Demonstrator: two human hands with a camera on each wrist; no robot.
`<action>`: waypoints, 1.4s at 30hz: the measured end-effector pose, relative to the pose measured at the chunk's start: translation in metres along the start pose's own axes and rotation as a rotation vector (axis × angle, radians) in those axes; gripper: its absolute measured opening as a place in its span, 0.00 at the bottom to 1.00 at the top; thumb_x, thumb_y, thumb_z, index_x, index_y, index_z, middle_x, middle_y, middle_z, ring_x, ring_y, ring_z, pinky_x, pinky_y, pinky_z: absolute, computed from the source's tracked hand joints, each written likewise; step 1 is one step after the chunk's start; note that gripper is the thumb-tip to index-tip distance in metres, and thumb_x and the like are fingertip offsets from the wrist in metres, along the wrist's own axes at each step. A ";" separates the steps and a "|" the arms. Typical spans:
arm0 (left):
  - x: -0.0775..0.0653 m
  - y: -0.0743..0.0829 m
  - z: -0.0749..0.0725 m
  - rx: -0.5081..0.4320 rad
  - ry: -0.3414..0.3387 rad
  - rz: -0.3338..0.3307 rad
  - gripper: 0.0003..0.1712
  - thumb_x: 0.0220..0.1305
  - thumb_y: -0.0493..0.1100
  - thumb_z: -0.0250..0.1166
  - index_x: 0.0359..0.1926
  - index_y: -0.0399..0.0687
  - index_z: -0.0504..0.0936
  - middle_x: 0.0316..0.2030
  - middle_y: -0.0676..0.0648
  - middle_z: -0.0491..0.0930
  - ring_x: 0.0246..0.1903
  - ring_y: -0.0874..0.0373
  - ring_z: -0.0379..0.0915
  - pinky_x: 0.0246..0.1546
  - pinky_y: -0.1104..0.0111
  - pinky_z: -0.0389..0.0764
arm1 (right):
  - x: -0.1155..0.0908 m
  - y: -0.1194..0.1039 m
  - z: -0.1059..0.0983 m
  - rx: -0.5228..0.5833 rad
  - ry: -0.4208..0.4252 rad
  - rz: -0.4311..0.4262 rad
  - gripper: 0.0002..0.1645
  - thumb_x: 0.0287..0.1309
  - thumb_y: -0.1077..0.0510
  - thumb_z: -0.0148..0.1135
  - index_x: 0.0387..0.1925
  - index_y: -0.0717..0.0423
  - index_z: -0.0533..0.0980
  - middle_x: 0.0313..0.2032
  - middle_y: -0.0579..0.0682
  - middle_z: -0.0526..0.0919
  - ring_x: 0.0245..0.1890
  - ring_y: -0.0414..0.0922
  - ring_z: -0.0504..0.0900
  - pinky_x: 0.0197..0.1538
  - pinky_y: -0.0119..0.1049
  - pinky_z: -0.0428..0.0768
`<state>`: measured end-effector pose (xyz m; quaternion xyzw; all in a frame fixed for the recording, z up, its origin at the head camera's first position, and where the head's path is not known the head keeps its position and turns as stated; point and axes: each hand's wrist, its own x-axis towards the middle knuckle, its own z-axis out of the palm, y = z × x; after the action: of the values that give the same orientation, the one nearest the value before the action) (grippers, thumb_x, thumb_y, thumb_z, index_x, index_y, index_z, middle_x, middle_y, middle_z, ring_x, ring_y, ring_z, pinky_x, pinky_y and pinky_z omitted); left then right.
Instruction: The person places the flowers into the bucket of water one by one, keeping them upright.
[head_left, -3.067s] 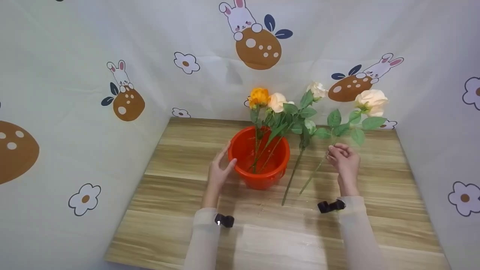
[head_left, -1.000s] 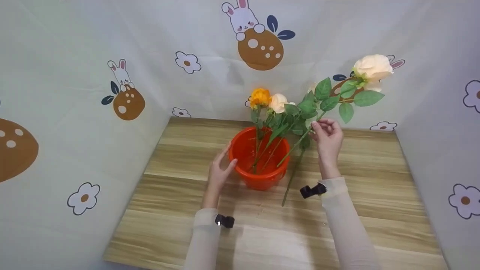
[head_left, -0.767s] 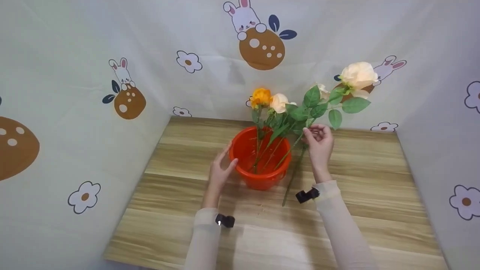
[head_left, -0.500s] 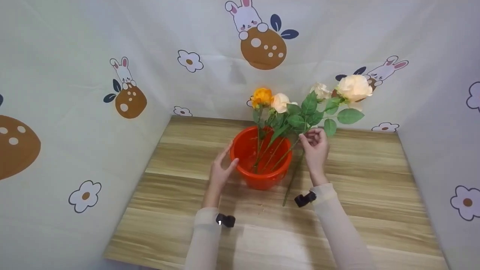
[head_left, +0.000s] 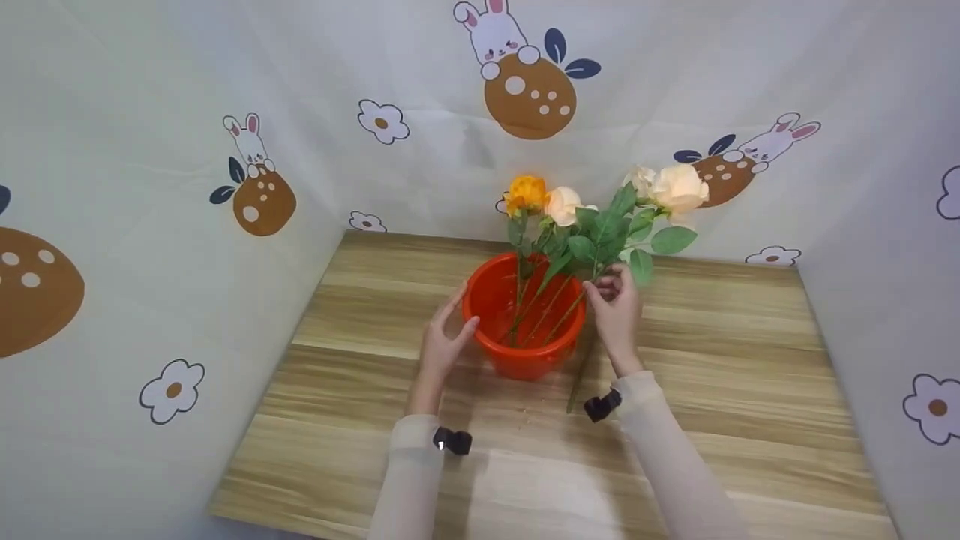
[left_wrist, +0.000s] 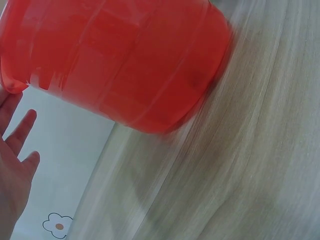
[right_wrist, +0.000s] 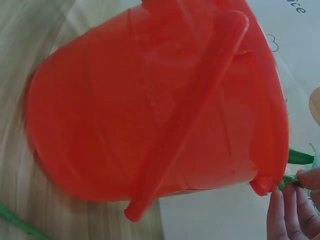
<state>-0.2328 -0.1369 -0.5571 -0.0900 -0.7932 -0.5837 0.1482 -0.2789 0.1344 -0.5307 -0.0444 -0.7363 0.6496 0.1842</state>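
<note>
My right hand (head_left: 619, 311) pinches the green stem of a pale peach rose (head_left: 680, 189) between thumb and fingers. The stem slants over the right rim of the red bucket (head_left: 525, 365), its lower end inside. In the right wrist view, the fingertips (right_wrist: 290, 192) are close beside the rim. My left hand (head_left: 442, 341) rests against the bucket's left rim, thumb and fingers spread. The left wrist view shows its straight fingers (left_wrist: 22, 132) by the rim. An orange flower (head_left: 526, 195) and another peach rose (head_left: 562, 205) stand in the bucket.
Another pale rose (head_left: 640, 180) appears behind the held one. A loose stem (head_left: 576, 390) lies on the wooden table (head_left: 750, 375) right of the bucket, partly hidden by my right hand. The bucket's handle (right_wrist: 195, 110) hangs down its side. Printed cloth walls (head_left: 315, 75) enclose the table.
My right hand has carried the peach rose left from the table, its stem end entering the bucket, then lowered it and shifted further left. The left hand has stayed at the rim.
</note>
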 end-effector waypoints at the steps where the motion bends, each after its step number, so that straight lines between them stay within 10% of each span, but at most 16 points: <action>1: 0.000 -0.003 0.001 0.000 0.003 0.000 0.31 0.65 0.35 0.66 0.68 0.37 0.71 0.68 0.37 0.70 0.71 0.40 0.62 0.75 0.49 0.59 | -0.001 0.001 0.001 -0.004 -0.004 0.002 0.17 0.57 0.69 0.67 0.45 0.65 0.71 0.30 0.50 0.80 0.31 0.34 0.78 0.38 0.21 0.78; 12: 0.005 -0.039 0.008 -0.009 0.036 0.003 0.32 0.64 0.42 0.68 0.69 0.50 0.73 0.69 0.42 0.71 0.72 0.44 0.63 0.76 0.54 0.60 | -0.007 0.004 0.009 -0.123 -0.052 -0.015 0.14 0.53 0.71 0.63 0.41 0.66 0.70 0.34 0.58 0.79 0.34 0.43 0.78 0.38 0.22 0.76; 24: 0.004 -0.036 0.010 -0.008 0.039 -0.007 0.32 0.64 0.37 0.67 0.69 0.46 0.72 0.69 0.42 0.71 0.72 0.43 0.62 0.76 0.53 0.59 | -0.013 0.009 0.012 -0.209 -0.078 0.005 0.19 0.54 0.69 0.63 0.49 0.71 0.74 0.47 0.65 0.75 0.44 0.59 0.80 0.48 0.41 0.82; 35: -0.001 0.004 -0.001 -0.011 0.000 -0.021 0.31 0.65 0.38 0.66 0.68 0.35 0.71 0.69 0.37 0.70 0.71 0.40 0.62 0.75 0.52 0.61 | -0.017 0.011 0.012 -0.135 -0.084 0.084 0.25 0.60 0.64 0.65 0.56 0.70 0.69 0.52 0.66 0.74 0.53 0.60 0.79 0.60 0.50 0.79; 42: -0.001 -0.007 0.003 -0.041 0.011 -0.039 0.32 0.66 0.40 0.66 0.69 0.41 0.70 0.70 0.37 0.69 0.72 0.42 0.61 0.76 0.51 0.58 | -0.018 0.012 0.007 -0.051 -0.077 0.096 0.21 0.63 0.63 0.63 0.55 0.69 0.71 0.53 0.67 0.77 0.52 0.58 0.79 0.57 0.34 0.79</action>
<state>-0.2342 -0.1361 -0.5644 -0.0742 -0.7819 -0.6031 0.1391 -0.2661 0.1239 -0.5467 -0.0594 -0.7563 0.6398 0.1229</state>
